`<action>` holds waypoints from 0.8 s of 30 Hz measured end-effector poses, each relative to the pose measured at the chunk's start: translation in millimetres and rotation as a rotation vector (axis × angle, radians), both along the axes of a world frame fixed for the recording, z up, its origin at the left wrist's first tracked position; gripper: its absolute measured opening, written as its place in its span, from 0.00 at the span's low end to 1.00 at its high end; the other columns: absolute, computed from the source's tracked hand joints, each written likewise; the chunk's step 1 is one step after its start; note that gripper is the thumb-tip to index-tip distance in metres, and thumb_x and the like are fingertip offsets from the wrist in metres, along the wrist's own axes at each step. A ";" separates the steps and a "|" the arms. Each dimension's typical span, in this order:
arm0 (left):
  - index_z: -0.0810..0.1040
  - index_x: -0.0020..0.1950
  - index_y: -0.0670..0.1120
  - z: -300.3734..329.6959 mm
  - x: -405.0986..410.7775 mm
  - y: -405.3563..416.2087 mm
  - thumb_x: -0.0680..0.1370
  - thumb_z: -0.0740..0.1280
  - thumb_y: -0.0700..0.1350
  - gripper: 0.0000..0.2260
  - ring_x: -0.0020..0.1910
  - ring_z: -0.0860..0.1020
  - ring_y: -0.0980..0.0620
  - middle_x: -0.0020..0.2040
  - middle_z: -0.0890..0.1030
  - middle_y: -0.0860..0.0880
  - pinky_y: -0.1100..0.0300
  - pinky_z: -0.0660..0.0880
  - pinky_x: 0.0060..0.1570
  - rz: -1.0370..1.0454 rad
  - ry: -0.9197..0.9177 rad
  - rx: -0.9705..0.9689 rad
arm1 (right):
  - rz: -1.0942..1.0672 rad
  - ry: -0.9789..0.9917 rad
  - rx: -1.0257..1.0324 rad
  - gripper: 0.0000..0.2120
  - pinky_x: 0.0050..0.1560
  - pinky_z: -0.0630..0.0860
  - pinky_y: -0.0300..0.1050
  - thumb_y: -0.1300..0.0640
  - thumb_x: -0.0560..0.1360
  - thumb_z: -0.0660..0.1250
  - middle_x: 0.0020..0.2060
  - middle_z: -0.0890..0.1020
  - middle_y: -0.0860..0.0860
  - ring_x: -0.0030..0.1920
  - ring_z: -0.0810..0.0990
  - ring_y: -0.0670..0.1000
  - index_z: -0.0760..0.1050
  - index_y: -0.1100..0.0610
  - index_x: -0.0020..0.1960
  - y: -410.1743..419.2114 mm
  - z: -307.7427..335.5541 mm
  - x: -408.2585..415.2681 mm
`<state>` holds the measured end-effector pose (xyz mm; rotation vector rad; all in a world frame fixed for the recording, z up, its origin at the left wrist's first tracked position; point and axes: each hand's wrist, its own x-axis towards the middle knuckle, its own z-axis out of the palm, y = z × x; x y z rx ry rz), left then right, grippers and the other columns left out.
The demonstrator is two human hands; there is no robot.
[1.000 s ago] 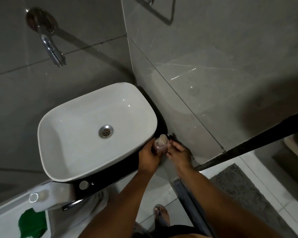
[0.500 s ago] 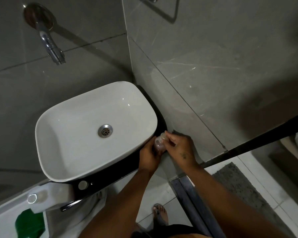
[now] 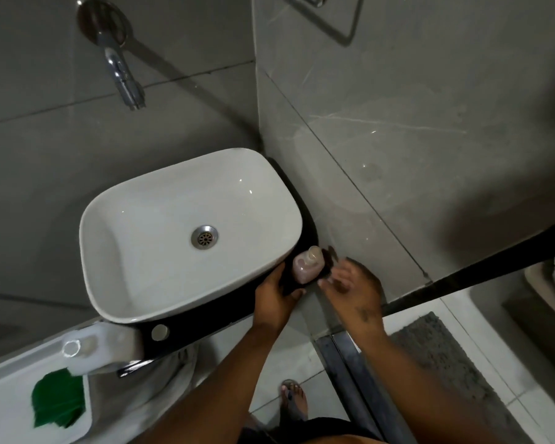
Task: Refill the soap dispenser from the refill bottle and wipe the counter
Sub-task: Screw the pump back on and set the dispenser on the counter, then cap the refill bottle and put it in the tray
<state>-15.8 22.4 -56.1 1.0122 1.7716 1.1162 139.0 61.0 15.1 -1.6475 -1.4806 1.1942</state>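
The soap dispenser [image 3: 307,266], a small pinkish bottle with its pump head on, stands on the black counter [image 3: 237,310] between the white basin [image 3: 173,232] and the tiled wall. My left hand [image 3: 274,298] holds it from below, fingers on its left side and thumb under it. Just right of the dispenser is my right hand [image 3: 354,288], blurred, fingers spread, holding nothing. The white refill bottle [image 3: 104,347] lies at the counter's left end. A green cloth [image 3: 58,402] rests on a white surface below it.
A chrome tap [image 3: 122,72] juts from the wall above the basin. The tiled side wall stands close to the dispenser's right. Below are the floor tiles, a metal door track [image 3: 350,379], a grey mat [image 3: 446,363] and my sandalled foot [image 3: 293,398].
My right hand has come off the dispenser's pump head and drawn back to the right, fingers spread. The left hand stays at the dispenser.
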 end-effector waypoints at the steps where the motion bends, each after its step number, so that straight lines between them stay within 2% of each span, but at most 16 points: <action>1: 0.75 0.72 0.46 -2.7 -5.3 -11.3 0.71 0.79 0.38 0.30 0.62 0.79 0.61 0.65 0.81 0.54 0.61 0.76 0.65 0.019 0.013 -0.018 | -0.011 -0.012 -0.041 0.19 0.57 0.80 0.44 0.60 0.69 0.78 0.49 0.84 0.47 0.50 0.83 0.44 0.78 0.56 0.58 -11.8 -2.4 3.5; 2: 0.75 0.72 0.46 -4.4 -10.5 -25.4 0.72 0.79 0.37 0.30 0.62 0.79 0.58 0.64 0.80 0.55 0.63 0.75 0.64 0.052 0.004 -0.045 | -0.001 -0.032 -0.078 0.16 0.57 0.79 0.44 0.61 0.69 0.77 0.46 0.84 0.47 0.47 0.82 0.43 0.78 0.55 0.55 -23.4 -6.0 4.3; 5: 0.75 0.72 0.45 -10.5 -30.0 -82.6 0.72 0.79 0.38 0.29 0.59 0.79 0.60 0.64 0.81 0.55 0.71 0.75 0.57 0.225 -0.032 -0.153 | 0.115 -0.061 -0.136 0.12 0.53 0.79 0.41 0.63 0.70 0.76 0.41 0.83 0.46 0.43 0.81 0.41 0.79 0.53 0.50 -53.3 -16.6 -17.7; 8: 0.78 0.65 0.45 -5.5 -52.1 -150.7 0.72 0.79 0.39 0.22 0.60 0.81 0.51 0.60 0.82 0.48 0.66 0.78 0.57 0.572 -0.084 -0.191 | 0.291 -0.069 -0.161 0.11 0.45 0.77 0.32 0.63 0.70 0.75 0.38 0.82 0.45 0.38 0.80 0.38 0.79 0.52 0.49 -72.6 -36.6 -72.9; 10: 0.78 0.59 0.47 4.6 -70.7 -188.8 0.73 0.77 0.38 0.17 0.57 0.82 0.44 0.54 0.83 0.46 0.61 0.78 0.55 0.783 0.007 -0.178 | 0.394 -0.052 -0.169 0.11 0.43 0.76 0.37 0.63 0.70 0.75 0.37 0.81 0.44 0.36 0.79 0.38 0.79 0.50 0.48 -87.3 -52.1 -118.8; 11: 0.77 0.57 0.47 9.0 -82.1 -205.6 0.74 0.77 0.38 0.15 0.56 0.83 0.43 0.52 0.82 0.46 0.65 0.78 0.51 0.856 0.056 -0.178 | 0.431 -0.044 -0.178 0.11 0.44 0.78 0.41 0.62 0.70 0.75 0.37 0.81 0.45 0.36 0.79 0.40 0.78 0.49 0.48 -96.1 -59.6 -140.6; 12: 0.77 0.57 0.46 15.9 -94.1 -219.1 0.74 0.77 0.38 0.15 0.55 0.82 0.42 0.51 0.81 0.46 0.70 0.77 0.47 0.918 0.073 -0.185 | 0.464 -0.044 -0.189 0.11 0.46 0.79 0.45 0.60 0.70 0.75 0.38 0.81 0.45 0.38 0.80 0.41 0.79 0.49 0.49 -105.1 -65.9 -161.8; 13: 0.76 0.58 0.45 24.6 -106.6 -228.4 0.73 0.78 0.40 0.17 0.55 0.81 0.42 0.52 0.80 0.46 0.70 0.77 0.45 0.964 0.104 -0.200 | 0.488 -0.059 -0.199 0.11 0.48 0.80 0.46 0.58 0.70 0.76 0.40 0.81 0.46 0.39 0.81 0.44 0.79 0.49 0.50 -113.8 -71.7 -181.1; 14: 0.76 0.60 0.43 29.6 -120.2 -235.1 0.72 0.79 0.44 0.21 0.55 0.80 0.43 0.54 0.78 0.46 0.65 0.79 0.48 1.004 0.137 -0.207 | 0.505 -0.083 -0.196 0.12 0.49 0.80 0.47 0.55 0.70 0.76 0.42 0.82 0.46 0.42 0.81 0.47 0.80 0.50 0.52 -121.8 -76.6 -198.7; 16: 0.74 0.65 0.42 37.8 -144.8 -242.8 0.68 0.81 0.54 0.32 0.57 0.78 0.45 0.57 0.75 0.47 0.51 0.79 0.57 1.006 0.242 -0.249 | 0.525 -0.157 -0.181 0.17 0.51 0.80 0.48 0.51 0.69 0.77 0.47 0.83 0.47 0.48 0.82 0.51 0.79 0.51 0.56 -137.3 -84.2 -225.7; 18: 0.72 0.67 0.41 48.8 -162.1 -241.2 0.65 0.83 0.56 0.38 0.59 0.74 0.48 0.60 0.74 0.46 0.53 0.74 0.61 0.975 0.292 -0.278 | 0.522 -0.241 -0.145 0.22 0.51 0.80 0.50 0.48 0.66 0.78 0.51 0.82 0.48 0.53 0.80 0.53 0.78 0.49 0.59 -149.7 -89.9 -243.3; 21: 0.72 0.64 0.44 55.6 -181.3 -233.5 0.63 0.84 0.55 0.37 0.57 0.72 0.51 0.59 0.72 0.48 0.60 0.70 0.58 0.937 0.323 -0.269 | 0.485 -0.332 -0.079 0.26 0.52 0.79 0.52 0.46 0.64 0.79 0.54 0.82 0.49 0.56 0.79 0.55 0.77 0.49 0.59 -160.1 -95.3 -260.9; 24: 0.72 0.57 0.47 52.8 -190.4 -225.6 0.57 0.83 0.59 0.36 0.52 0.76 0.50 0.54 0.75 0.49 0.56 0.77 0.54 0.918 0.296 -0.249 | 0.458 -0.371 -0.025 0.26 0.53 0.79 0.52 0.45 0.63 0.78 0.54 0.81 0.51 0.57 0.79 0.57 0.77 0.49 0.58 -160.7 -96.9 -273.3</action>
